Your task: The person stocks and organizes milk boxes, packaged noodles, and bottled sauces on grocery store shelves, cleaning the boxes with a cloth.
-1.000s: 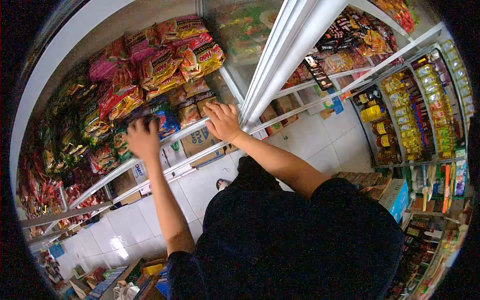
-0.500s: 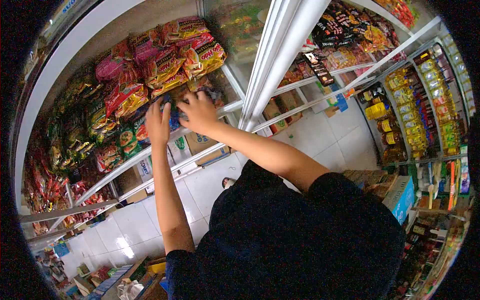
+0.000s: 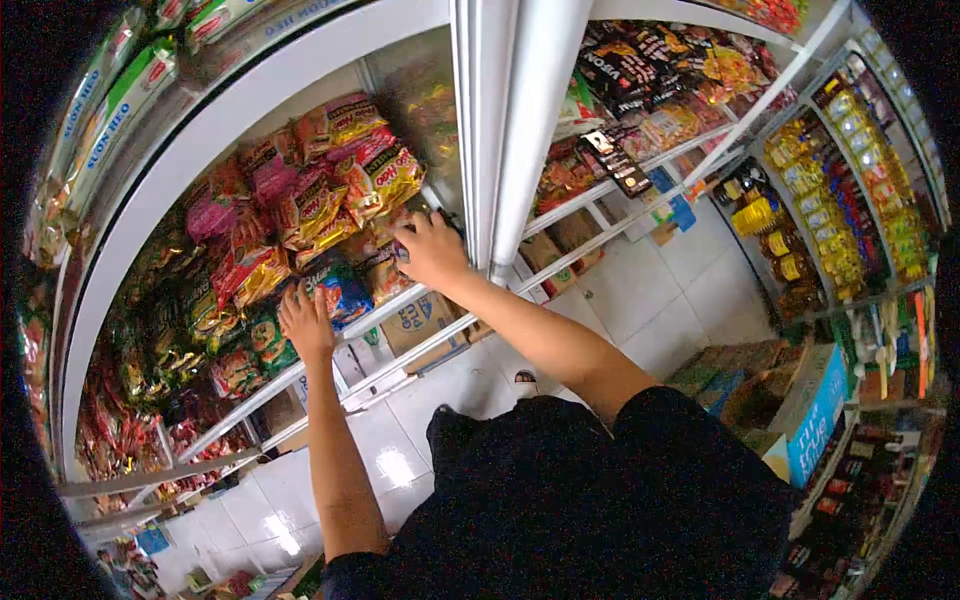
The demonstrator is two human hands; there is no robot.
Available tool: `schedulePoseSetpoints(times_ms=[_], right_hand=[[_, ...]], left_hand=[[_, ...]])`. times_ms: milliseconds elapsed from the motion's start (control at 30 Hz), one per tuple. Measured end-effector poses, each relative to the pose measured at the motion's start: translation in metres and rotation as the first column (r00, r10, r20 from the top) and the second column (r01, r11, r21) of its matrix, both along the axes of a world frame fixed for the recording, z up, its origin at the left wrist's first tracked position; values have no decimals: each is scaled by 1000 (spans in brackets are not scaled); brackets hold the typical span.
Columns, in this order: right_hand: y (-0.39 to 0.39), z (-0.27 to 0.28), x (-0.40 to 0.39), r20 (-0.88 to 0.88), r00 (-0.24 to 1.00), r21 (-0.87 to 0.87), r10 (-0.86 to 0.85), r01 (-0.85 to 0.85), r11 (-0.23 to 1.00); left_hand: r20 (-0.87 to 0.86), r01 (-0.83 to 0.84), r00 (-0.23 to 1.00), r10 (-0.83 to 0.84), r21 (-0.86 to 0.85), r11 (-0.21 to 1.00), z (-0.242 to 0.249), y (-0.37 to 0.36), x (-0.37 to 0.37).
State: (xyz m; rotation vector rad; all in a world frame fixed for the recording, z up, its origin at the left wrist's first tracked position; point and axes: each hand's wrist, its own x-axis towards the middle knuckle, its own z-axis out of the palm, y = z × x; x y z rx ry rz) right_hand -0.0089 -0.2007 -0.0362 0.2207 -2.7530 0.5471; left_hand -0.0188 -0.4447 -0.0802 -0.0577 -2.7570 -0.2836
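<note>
My left hand point(image 3: 306, 322) rests at the shelf's front with fingers stretched over the packets. Its fingertips touch the edge of a blue instant noodle packet point(image 3: 347, 294), and green packets point(image 3: 272, 340) lie just left of it. Nearer the upright, my right hand point(image 3: 434, 252) bends its fingers over a small dark item at the shelf corner; the palm hides most of it. A red and yellow packet point(image 3: 382, 180) tops the pile behind that hand. More packets with red and gold wrapping point(image 3: 252, 275) lie behind my left hand.
A white upright point(image 3: 510, 130) divides the shelf beside my right hand. A white front rail point(image 3: 250, 405) runs below the packets. Cartons point(image 3: 415, 325) stand underneath. Bottles of yellow oil point(image 3: 800, 200) line the right-hand rack. A blue-sided box point(image 3: 815, 420) stands beside my body.
My hands have moved apart. The right went toward the upright, and the left shifted slightly down, uncovering the blue packet. The camera view has also shifted.
</note>
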Motion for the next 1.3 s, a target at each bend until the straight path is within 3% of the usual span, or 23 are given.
schedulePoseSetpoints(times_ms=[133,200,267,300,333,400,433,567,600,700,767,867,967,1067,1100,1133,1200,1267,1300], right_hand=[[-40,-12,-3,-158,986,-41,-61,55,998],[-71,-13,1,-41,998,-60,45,-47,997],[-91,-6,11,-43,987,-35,156,-158,987],[-91,-8,13,-132,976,-59,172,-180,982],[-85,-10,12,-131,977,-57,170,-178,982],[-59,-10,6,-38,973,-50,227,-228,972],[-44,-12,4,-132,982,-53,139,-147,988],[-29,8,0,21,984,-69,-179,180,981],[-45,-8,-6,-63,985,-63,-161,157,986],[-78,-5,1,4,999,-57,-40,40,998],[-80,-6,7,-65,987,-61,150,-154,986],[-39,-14,11,-193,976,-77,104,-121,990],[-1,-8,11,-30,998,-92,-61,58,994],[-44,-4,7,-31,987,-37,-155,154,987],[-66,-11,6,-172,980,-11,-100,100,995],[-90,-7,7,31,1000,2,-4,4,1000],[-126,-9,20,-113,986,7,124,-124,992],[-117,-13,21,-97,969,-65,227,-234,970],[-104,-14,22,-88,959,-48,270,-274,960]], left_hand=[[60,-26,998,26,-1,1000,7,4,1],[45,-20,999,20,9,1000,4,3,-1],[-2,7,1000,-7,15,1000,3,2,1],[-72,77,994,-86,-119,990,2,-1,-3],[-72,80,993,-88,-118,990,-1,0,-2],[0,7,1000,-7,36,999,8,4,4],[4,-10,1000,10,19,1000,0,2,0],[6,9,1000,-9,-11,1000,4,4,3],[10,11,1000,-11,-13,1000,3,3,5],[11,9,1000,-9,-10,1000,5,5,2],[19,15,1000,-15,-11,1000,5,5,3],[13,9,1000,-9,-22,1000,5,7,4],[-17,-1,1000,1,-33,999,5,5,1],[-56,-3,998,2,-22,1000,4,6,7],[-53,-3,999,2,-3,1000,4,6,6],[-54,-4,999,5,17,1000,4,5,3],[-66,-13,998,14,11,1000,3,2,3],[-82,87,994,-73,177,980,1,-3,3],[-48,34,998,-27,146,989,7,2,4]])
